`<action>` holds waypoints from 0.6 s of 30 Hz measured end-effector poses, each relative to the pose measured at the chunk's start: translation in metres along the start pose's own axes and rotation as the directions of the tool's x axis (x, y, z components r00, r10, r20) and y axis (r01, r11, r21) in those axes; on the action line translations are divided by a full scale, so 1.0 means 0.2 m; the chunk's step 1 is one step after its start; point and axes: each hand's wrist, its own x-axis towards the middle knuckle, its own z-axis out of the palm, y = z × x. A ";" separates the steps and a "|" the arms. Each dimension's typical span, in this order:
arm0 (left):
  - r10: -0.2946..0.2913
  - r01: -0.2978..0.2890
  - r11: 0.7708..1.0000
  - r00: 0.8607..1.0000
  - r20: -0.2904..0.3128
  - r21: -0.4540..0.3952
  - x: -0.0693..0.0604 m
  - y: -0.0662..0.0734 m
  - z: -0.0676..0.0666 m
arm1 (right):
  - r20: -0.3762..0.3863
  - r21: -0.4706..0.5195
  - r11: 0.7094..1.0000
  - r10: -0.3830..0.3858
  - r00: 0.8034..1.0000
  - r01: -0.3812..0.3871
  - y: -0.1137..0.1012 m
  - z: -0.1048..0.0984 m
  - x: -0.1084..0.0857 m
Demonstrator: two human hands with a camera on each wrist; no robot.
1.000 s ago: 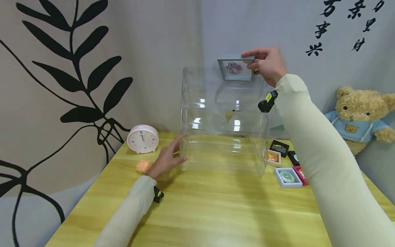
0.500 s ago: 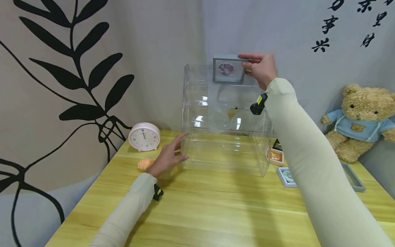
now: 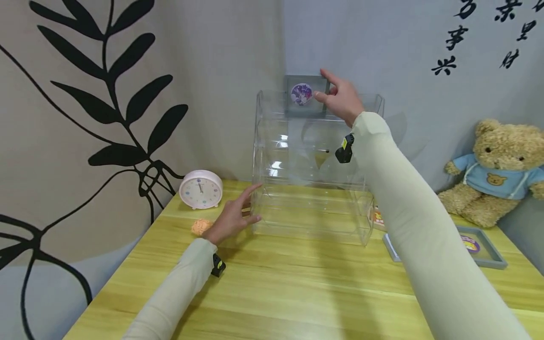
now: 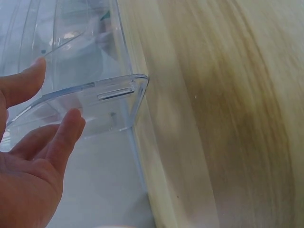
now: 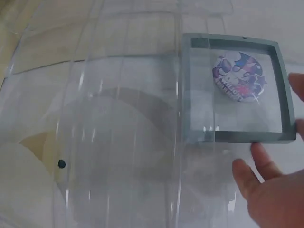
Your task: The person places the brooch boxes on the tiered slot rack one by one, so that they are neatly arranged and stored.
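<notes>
A clear tiered stand [image 3: 314, 208] stands on the wooden table. At its left side is my left hand [image 3: 231, 219], thumb and fingers apart; in the left wrist view the fingertips [image 4: 73, 118] are beside its clear side panel [image 4: 111, 92]. On the top tier, towards the left, a grey square frame [image 3: 307, 112] with a round purple badge [image 3: 301, 94] stands upright. My right hand [image 3: 342, 101] is at the frame's right edge, index finger stretched out, thumb by the front; in the right wrist view, loosely spread fingers lie along the frame's edges [image 5: 287, 104].
A pink clock [image 3: 200, 190] and an orange lump [image 3: 201, 227] are on the left. Right of the stand are small boxes, partly behind my right sleeve, and a grey frame [image 3: 493, 259]. A teddy bear [image 3: 495, 177] sits at the far right. A wall [image 3: 225, 94] rises behind.
The grey frame has moved left and slightly down onto the top tier, going from tilted to upright. My right hand has moved left with it, its fingers looser. The left hand stays in place.
</notes>
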 end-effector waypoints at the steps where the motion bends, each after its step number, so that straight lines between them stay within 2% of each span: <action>1: -0.003 0.003 1.000 1.000 0.002 0.000 0.00 0.00 0.00 | 0.012 -0.031 1.000 -0.006 1.000 0.006 0.00 0.01 0.00; 4: -0.011 0.011 1.000 1.000 0.005 0.000 0.00 0.00 0.00 | 0.045 -0.091 0.996 -0.012 0.999 0.016 -0.01 0.05 0.01; 12: -0.014 0.014 1.000 1.000 -0.004 -0.015 0.00 0.00 0.00 | 0.121 -0.098 0.993 -0.046 0.992 0.058 0.00 0.11 -0.01; 18: -0.011 0.011 1.000 1.000 -0.005 -0.011 0.00 0.00 0.00 | 0.129 -0.148 0.983 -0.088 0.988 0.107 0.03 0.11 -0.05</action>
